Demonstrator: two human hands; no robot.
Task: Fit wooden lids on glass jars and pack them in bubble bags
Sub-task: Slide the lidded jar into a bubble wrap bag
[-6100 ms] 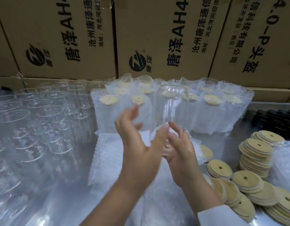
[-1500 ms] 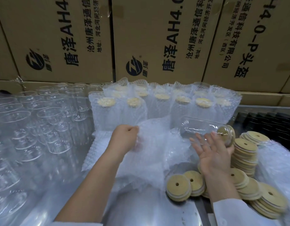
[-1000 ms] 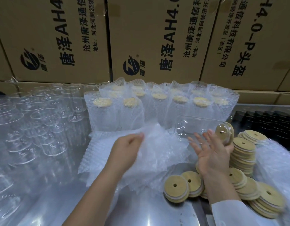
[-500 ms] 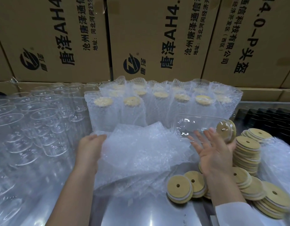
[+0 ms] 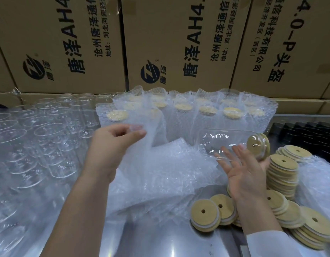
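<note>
One glass jar (image 5: pixel 221 140) is lidded and ready to go. It's lying on its side across the right hand (image 5: pixel 245 175), whose fingers are spread flat underneath like a cradle. The wooden lid (image 5: pixel 257 145) points right, near the stacks of loose lids (image 5: pixel 283 169). The left hand (image 5: pixel 112 145) is pinching the edge of one bubble bag (image 5: pixel 155 134) between thumb and fingertips, lifted above the pile of bags (image 5: pixel 160 173) on the table.

So the step in hand looks like getting that bag open and sliding the jar in. My two cents: rub the pinched edge so the two layers split, otherwise you're poking glass at a closed mouth. Can't tell if it's open yet. I'd feed the jar in base first so the lid ends up at the opening, same as the wrapped jars (image 5: pixel 231 112) standing at the back. That flat cradle isn't much of a hold on smooth glass, so I'd curl the fingers round before tilting it.
</note>
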